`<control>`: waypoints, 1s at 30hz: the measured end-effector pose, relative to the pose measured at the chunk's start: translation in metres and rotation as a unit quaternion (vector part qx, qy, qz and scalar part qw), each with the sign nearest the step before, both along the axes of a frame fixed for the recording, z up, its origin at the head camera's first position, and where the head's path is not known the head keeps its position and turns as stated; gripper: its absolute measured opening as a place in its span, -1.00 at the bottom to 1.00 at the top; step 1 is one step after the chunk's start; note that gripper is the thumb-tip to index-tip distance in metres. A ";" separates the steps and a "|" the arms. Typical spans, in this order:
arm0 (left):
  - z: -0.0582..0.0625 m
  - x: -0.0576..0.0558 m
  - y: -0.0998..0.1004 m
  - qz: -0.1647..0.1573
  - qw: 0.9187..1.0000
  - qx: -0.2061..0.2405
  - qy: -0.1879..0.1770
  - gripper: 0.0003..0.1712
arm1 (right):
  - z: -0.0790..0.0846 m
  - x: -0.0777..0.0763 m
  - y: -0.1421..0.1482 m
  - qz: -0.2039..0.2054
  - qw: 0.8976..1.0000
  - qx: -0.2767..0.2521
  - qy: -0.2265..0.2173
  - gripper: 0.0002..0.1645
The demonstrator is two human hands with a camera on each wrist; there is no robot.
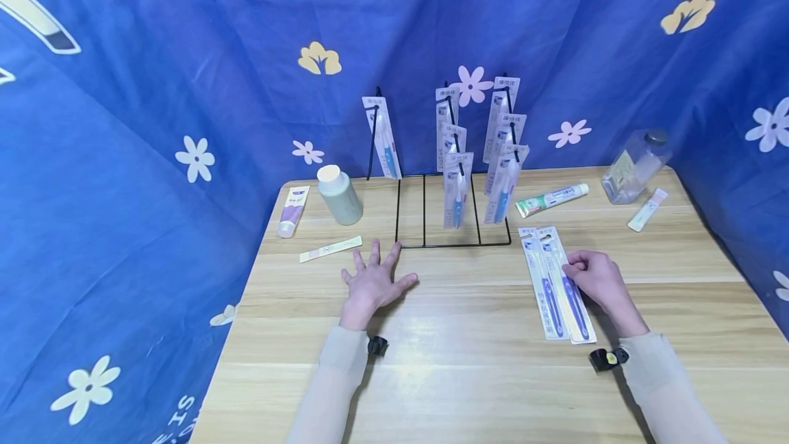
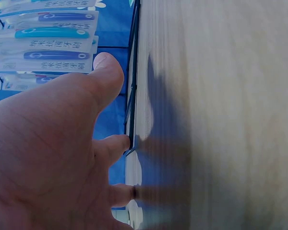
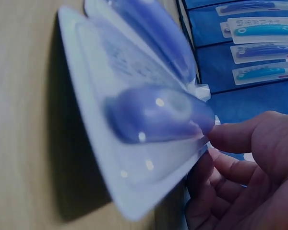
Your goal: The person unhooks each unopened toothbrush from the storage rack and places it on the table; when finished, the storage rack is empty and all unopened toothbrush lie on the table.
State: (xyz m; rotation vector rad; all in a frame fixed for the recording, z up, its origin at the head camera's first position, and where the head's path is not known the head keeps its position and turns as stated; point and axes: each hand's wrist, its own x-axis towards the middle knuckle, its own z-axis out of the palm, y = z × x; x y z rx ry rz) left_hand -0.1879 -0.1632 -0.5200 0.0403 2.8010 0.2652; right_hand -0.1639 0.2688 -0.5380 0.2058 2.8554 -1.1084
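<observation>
Two packaged toothbrushes with purple handles lie side by side on the table, right of the wire display rack (image 1: 453, 246). My right hand (image 1: 599, 279) pinches the edge of the right-hand toothbrush pack (image 1: 576, 307) between thumb and fingers; the right wrist view shows this purple-handled pack (image 3: 153, 115) close up. The left-hand toothbrush pack (image 1: 542, 286) lies against it. Spread fingers show on my left hand (image 1: 372, 286), which holds nothing; its index fingertip is at the rack's front left corner. More packaged toothbrushes (image 1: 457, 190) hang from the rack's hooks.
Left of the rack are a purple-and-white tube (image 1: 293, 212), a pale green bottle (image 1: 341, 195) and a thin sachet (image 1: 331, 249). On the right lie a toothpaste tube (image 1: 552, 199), a clear bottle (image 1: 635, 166) and another sachet (image 1: 648, 210). A blue patterned cloth (image 1: 259, 88) hangs behind.
</observation>
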 end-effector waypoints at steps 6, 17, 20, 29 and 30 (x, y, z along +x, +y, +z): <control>-0.002 0.000 0.000 0.001 1.000 0.001 0.003 0.00 | 0.000 -0.003 0.002 0.000 1.000 0.015 -0.001 -0.73; -0.001 0.001 0.000 0.000 1.000 0.003 0.006 0.00 | 0.001 -0.007 0.000 0.008 0.998 0.055 -0.004 -0.76; -0.001 0.001 0.000 0.001 1.000 0.003 0.006 0.00 | 0.002 -0.008 -0.001 0.007 0.998 0.060 -0.004 -0.78; 0.001 0.002 0.000 0.001 1.000 0.006 0.007 -0.01 | 0.007 -0.002 0.001 0.004 0.997 0.077 -0.010 -0.74; 0.001 0.002 0.000 0.001 1.000 0.006 0.007 -0.01 | 0.008 -0.001 0.001 -0.002 0.997 0.079 -0.006 -0.72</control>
